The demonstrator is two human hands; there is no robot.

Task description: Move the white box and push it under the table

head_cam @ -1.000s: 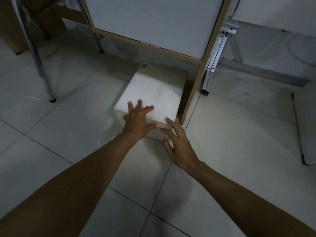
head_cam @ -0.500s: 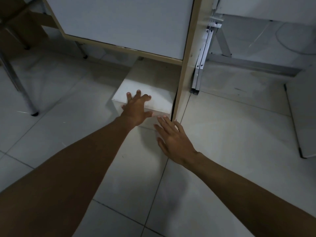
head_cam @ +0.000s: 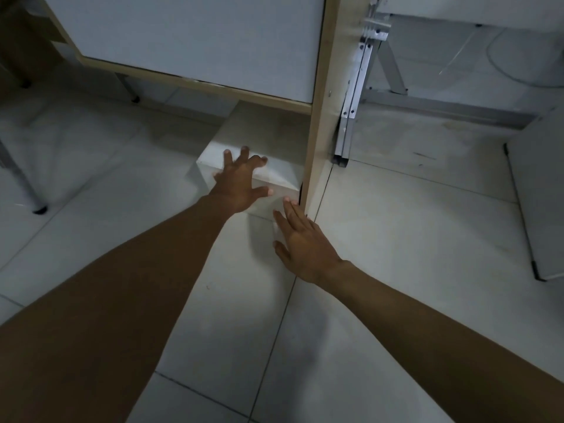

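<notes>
The white box (head_cam: pixel 259 141) sits on the tiled floor (head_cam: pixel 396 239), partly under the table (head_cam: pixel 195 47). Its far end is hidden beneath the table's wood-trimmed front edge, so how far it reaches under cannot be made out; only the near part of its top and its near face show. Its right side lies just beside the table's wooden upright (head_cam: pixel 320 117), with a thin dark gap between them near the floor.

The left hand (head_cam: pixel 239 181) lies over the box's near top edge, open with fingers spread: the fingertips rest on the top, the thumb points right across the near face, and the palm covers the edge. It grips nothing, only presses flat against the box. Its forearm runs back from the box toward the lower left, straight and extended.

The right hand (head_cam: pixel 302 239) is open too, fingers together and stretched forward. Its fingertips reach the box's lower right corner, next to the foot of the upright; whether they truly touch the box or only the floor in front is hard to tell in the dim light. The palm hovers low, over the tile seam below the box.

Beyond the upright, to its right, a folded metal leg (head_cam: pixel 351 117) stands against it. Left of the box, well apart, a chair leg (head_cam: pixel 27 190) meets the floor, its upper part cut off by the frame.
</notes>
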